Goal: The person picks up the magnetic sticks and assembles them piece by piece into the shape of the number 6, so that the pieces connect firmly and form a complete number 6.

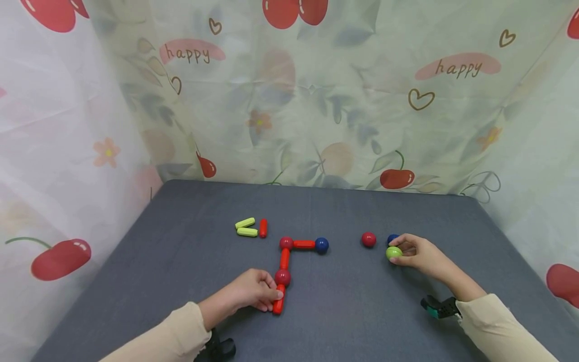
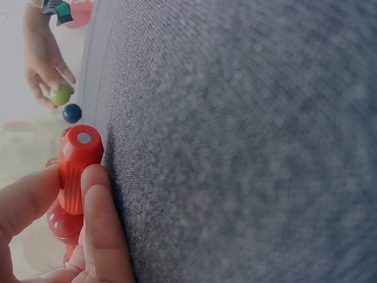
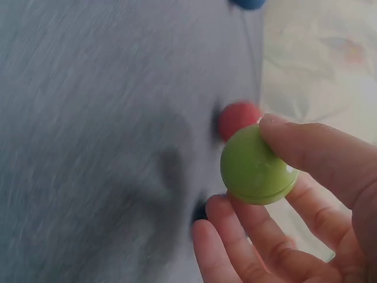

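Note:
My left hand [image 1: 255, 290] pinches the lowest red rod [image 1: 279, 300] between thumb and fingers; a pale metal disc shows on its near end in the left wrist view. That rod runs up to a red ball [image 1: 282, 277], then another red rod [image 1: 284, 259] and a second red ball [image 1: 286, 243]. From there a red rod [image 1: 304, 244] extends right to a blue ball [image 1: 321, 245]. On the right, my right hand [image 1: 418, 255] pinches a light green ball [image 3: 257, 166] with thumb and fingertips. Part of a blue ball [image 1: 392, 238] shows behind it.
A loose red ball [image 1: 368, 239] lies left of my right hand. Farther back at the left are two yellow-green rods [image 1: 247, 232] and a red rod [image 1: 263, 228]. The dark grey tabletop [image 1: 353, 311] ends at a printed curtain [image 1: 312, 125], with curtains at both sides.

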### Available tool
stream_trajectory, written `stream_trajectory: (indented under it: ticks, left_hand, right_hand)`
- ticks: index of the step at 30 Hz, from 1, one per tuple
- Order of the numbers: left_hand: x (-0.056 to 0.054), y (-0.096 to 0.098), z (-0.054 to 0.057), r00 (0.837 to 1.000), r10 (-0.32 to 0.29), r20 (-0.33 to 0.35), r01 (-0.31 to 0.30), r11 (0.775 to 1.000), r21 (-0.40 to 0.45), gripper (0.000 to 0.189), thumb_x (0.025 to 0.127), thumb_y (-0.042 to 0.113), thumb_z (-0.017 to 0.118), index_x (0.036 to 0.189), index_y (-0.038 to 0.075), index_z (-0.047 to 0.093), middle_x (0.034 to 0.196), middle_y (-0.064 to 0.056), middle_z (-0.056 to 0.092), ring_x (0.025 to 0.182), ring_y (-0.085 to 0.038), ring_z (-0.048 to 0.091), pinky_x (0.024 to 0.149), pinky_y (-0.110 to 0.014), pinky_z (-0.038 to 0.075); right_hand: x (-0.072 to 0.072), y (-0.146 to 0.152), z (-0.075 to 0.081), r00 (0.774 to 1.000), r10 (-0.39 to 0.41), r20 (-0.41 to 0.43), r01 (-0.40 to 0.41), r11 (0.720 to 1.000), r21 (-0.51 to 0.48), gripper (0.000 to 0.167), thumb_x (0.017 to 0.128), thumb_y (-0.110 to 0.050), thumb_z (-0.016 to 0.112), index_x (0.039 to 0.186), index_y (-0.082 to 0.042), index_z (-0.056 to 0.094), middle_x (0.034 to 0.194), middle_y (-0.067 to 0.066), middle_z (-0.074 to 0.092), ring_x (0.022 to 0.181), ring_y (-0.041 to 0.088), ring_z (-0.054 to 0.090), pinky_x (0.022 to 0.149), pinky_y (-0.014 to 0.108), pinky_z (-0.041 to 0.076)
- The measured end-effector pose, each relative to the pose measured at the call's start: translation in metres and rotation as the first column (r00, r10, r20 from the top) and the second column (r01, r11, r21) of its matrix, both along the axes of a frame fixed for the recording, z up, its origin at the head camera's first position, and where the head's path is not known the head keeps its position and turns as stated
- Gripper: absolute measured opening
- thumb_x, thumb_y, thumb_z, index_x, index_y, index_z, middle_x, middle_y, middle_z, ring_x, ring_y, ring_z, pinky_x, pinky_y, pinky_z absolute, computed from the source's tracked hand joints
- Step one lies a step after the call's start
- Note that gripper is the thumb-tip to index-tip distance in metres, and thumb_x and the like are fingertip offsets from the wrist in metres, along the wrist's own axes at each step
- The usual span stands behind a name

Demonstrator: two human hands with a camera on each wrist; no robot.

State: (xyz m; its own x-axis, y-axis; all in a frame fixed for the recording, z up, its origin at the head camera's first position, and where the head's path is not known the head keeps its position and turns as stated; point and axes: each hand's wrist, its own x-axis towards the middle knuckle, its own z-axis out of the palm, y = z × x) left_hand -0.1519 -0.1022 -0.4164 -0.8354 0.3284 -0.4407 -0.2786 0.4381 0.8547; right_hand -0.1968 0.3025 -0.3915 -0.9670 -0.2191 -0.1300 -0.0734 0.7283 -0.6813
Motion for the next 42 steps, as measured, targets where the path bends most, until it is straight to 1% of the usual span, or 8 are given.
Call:
stream_trajectory:
  ticks: [5,8,15,24,27,32,37,42]
  left_hand:
    - [0.000,0.000,-0.001,1.000,-0.002,-0.004,0.002,1.000,0.012,0.016,0.084,0.011,0.073,0.085,0.003,0.059,0.065,-0.001,0.061,0.055,-0.009,0.058,0.054,-0.023,0.052]
    - [0.000,0.000,-0.001,1.000,-0.003,-0.004,0.003,1.000,0.009,0.016,0.084,0.011,0.073,0.086,0.003,0.059,0.065,-0.002,0.061,0.055,-0.009,0.058,0.054,-0.023,0.053]
    - [-0.001,0.000,-0.001,1.000,-0.004,0.001,0.004,1.000,-0.010,0.017,0.084,0.013,0.073,0.087,0.004,0.059,0.066,-0.002,0.061,0.056,-0.010,0.058,0.056,-0.025,0.053]
    - [-0.002,0.000,-0.002,1.000,-0.003,0.003,0.003,1.000,-0.022,0.017,0.084,0.014,0.074,0.087,0.004,0.060,0.066,-0.002,0.063,0.056,-0.009,0.058,0.056,-0.025,0.054]
    - [-0.001,0.000,-0.001,1.000,-0.001,0.004,0.001,1.000,-0.025,0.017,0.084,0.014,0.074,0.087,0.004,0.060,0.066,-0.002,0.063,0.056,-0.009,0.058,0.056,-0.025,0.053]
    - [-0.002,0.001,-0.001,1.000,0.004,0.009,-0.003,1.000,-0.029,0.018,0.084,0.014,0.074,0.087,0.004,0.060,0.066,-0.002,0.063,0.055,-0.009,0.058,0.055,-0.024,0.053]
    - [-0.002,0.001,-0.002,1.000,0.004,0.018,-0.003,0.999,-0.036,0.018,0.084,0.016,0.074,0.088,0.004,0.060,0.066,-0.002,0.063,0.056,-0.009,0.059,0.056,-0.024,0.054]
    - [-0.002,0.001,-0.001,1.000,0.002,0.017,-0.002,1.000,-0.027,0.018,0.085,0.015,0.074,0.088,0.004,0.060,0.066,-0.002,0.062,0.056,-0.009,0.058,0.055,-0.024,0.054]
  right_hand:
    - [0.004,-0.018,0.007,1.000,0.029,-0.001,-0.029,0.999,-0.042,0.040,0.085,-0.024,0.075,0.115,-0.002,0.059,0.105,0.012,0.064,0.089,0.020,0.064,0.074,0.031,0.050]
    - [0.008,-0.031,0.011,0.999,0.046,0.005,-0.046,0.997,-0.067,0.039,0.085,-0.023,0.075,0.115,-0.004,0.060,0.107,0.012,0.064,0.088,0.019,0.063,0.074,0.032,0.050]
    - [0.020,-0.065,0.017,0.997,0.074,0.022,-0.072,0.993,-0.093,0.039,0.083,-0.027,0.077,0.113,-0.009,0.061,0.109,0.010,0.063,0.092,0.020,0.063,0.076,0.035,0.053]
    - [0.034,-0.107,0.012,0.984,0.177,0.028,-0.166,0.961,-0.220,0.035,0.084,-0.022,0.076,0.113,-0.008,0.061,0.108,0.008,0.063,0.092,0.018,0.063,0.077,0.032,0.055]
    - [0.040,-0.120,0.011,0.975,0.219,0.029,-0.206,0.949,-0.240,0.037,0.085,-0.021,0.076,0.115,-0.007,0.061,0.110,0.008,0.063,0.093,0.019,0.064,0.078,0.031,0.055]
    - [0.048,-0.141,0.006,0.956,0.290,0.044,-0.266,0.920,-0.289,0.039,0.086,-0.019,0.074,0.119,-0.006,0.061,0.114,0.007,0.064,0.095,0.019,0.065,0.078,0.027,0.055]
    - [0.057,-0.158,0.002,0.936,0.344,0.082,-0.298,0.892,-0.341,0.036,0.086,-0.017,0.074,0.118,-0.006,0.061,0.115,0.006,0.065,0.095,0.016,0.065,0.079,0.026,0.055]
    - [0.064,-0.172,-0.005,0.916,0.379,0.133,-0.307,0.874,-0.377,0.030,0.086,-0.014,0.074,0.113,-0.010,0.063,0.110,0.003,0.066,0.093,0.014,0.066,0.078,0.025,0.056]
